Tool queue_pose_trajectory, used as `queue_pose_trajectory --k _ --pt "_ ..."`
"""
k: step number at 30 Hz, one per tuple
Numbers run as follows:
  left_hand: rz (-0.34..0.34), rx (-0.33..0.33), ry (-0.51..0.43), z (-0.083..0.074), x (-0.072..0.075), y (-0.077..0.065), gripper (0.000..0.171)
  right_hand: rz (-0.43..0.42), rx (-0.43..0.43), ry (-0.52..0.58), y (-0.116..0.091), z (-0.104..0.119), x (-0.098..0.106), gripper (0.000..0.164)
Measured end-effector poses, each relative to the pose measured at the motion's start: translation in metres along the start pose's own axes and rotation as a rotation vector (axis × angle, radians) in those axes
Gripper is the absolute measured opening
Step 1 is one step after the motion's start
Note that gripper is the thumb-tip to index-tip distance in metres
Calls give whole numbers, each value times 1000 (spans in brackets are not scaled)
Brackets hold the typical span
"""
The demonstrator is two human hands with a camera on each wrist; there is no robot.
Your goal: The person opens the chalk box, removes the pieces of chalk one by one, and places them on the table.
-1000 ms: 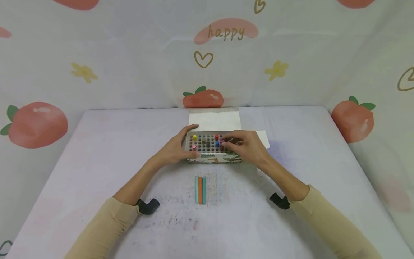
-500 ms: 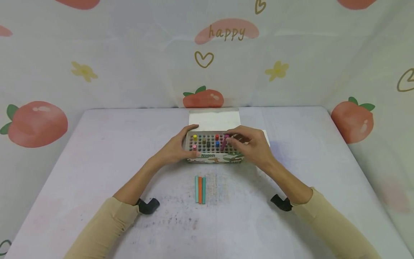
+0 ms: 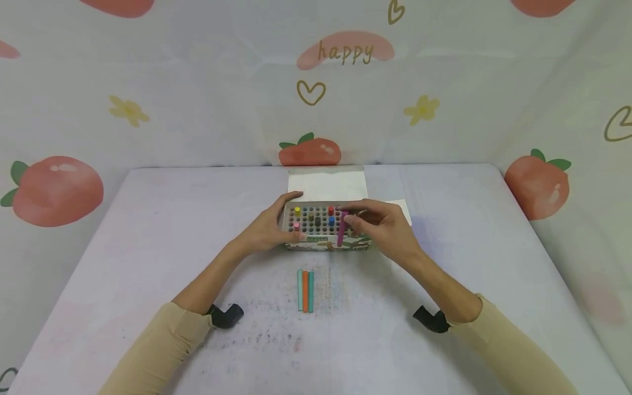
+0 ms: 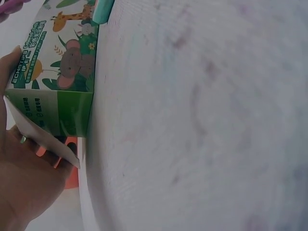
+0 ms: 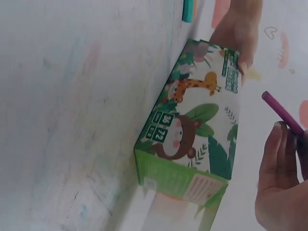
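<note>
An open chalk box (image 3: 326,245) with an animal-printed front stands at mid-table. Its tray of holes (image 3: 303,215) holds several upright chalk sticks, among them yellow, pink, red and blue ones. My left hand (image 3: 269,224) grips the box's left end, thumb at the front edge and fingers round the back. Between thumb and fingers my right hand (image 3: 393,227) pinches a purple chalk stick (image 3: 341,236) by its upper part. The stick's lower end overlaps the box front in the head view; in the right wrist view the purple chalk stick (image 5: 284,111) shows apart from the box.
Three chalk sticks (image 3: 305,291), two teal and one orange between them, lie side by side in front of the box. The white lid (image 3: 326,184) is folded back behind it, and a side flap (image 3: 402,208) sticks out at right. A printed curtain (image 3: 222,82) hangs behind the table.
My right hand has drawn the purple chalk stick up out of its hole and brought it toward the front of the box. The left hand has stayed on the box.
</note>
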State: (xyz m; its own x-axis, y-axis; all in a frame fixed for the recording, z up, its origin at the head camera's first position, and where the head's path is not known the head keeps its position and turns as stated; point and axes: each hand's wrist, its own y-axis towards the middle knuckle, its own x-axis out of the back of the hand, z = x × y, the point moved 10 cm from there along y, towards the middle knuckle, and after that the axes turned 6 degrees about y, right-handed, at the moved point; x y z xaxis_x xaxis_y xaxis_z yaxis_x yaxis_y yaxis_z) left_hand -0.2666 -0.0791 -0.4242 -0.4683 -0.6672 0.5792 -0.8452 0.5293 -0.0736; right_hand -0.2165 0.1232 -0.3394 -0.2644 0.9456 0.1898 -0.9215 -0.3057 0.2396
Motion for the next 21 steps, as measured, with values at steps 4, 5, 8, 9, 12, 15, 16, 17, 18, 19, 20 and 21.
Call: queue_pose_trajectory --k 4,5,8,9,12,15,16,17,18,19,20,21 --pt "-3 -1 1 0 0 -1 95 3 -47 26 -3 -5 -4 22" --pt "-3 -2 1 0 0 -1 95 5 -60 44 -4 -6 -5 22" --pt "-3 -1 -1 0 0 -1 94 6 -103 75 -7 -14 -9 22" --pt "-3 -1 -2 -1 0 -1 94 10 -119 82 -9 -17 -11 22" --pt "-2 0 1 0 0 -2 94 32 -169 99 -13 -25 -19 23" --pt "-3 -2 1 0 0 -2 94 61 -201 122 -16 -30 -27 24" --pt "-3 -4 2 0 0 -2 93 69 -210 130 -17 -31 -30 24" --pt "-2 -7 -1 0 0 -1 93 74 -215 132 -18 -32 -32 24" --pt "-1 -9 -5 -1 0 -1 93 79 -222 141 -19 -34 -34 24" --pt "-1 -10 -7 -1 0 -1 93 84 -232 149 -20 -35 -37 24" --pt "0 -11 -9 -1 0 -1 93 91 -242 155 -20 -37 -39 23" --pt "1 -11 -11 -1 0 -1 93 98 -252 162 -21 -39 -41 23"
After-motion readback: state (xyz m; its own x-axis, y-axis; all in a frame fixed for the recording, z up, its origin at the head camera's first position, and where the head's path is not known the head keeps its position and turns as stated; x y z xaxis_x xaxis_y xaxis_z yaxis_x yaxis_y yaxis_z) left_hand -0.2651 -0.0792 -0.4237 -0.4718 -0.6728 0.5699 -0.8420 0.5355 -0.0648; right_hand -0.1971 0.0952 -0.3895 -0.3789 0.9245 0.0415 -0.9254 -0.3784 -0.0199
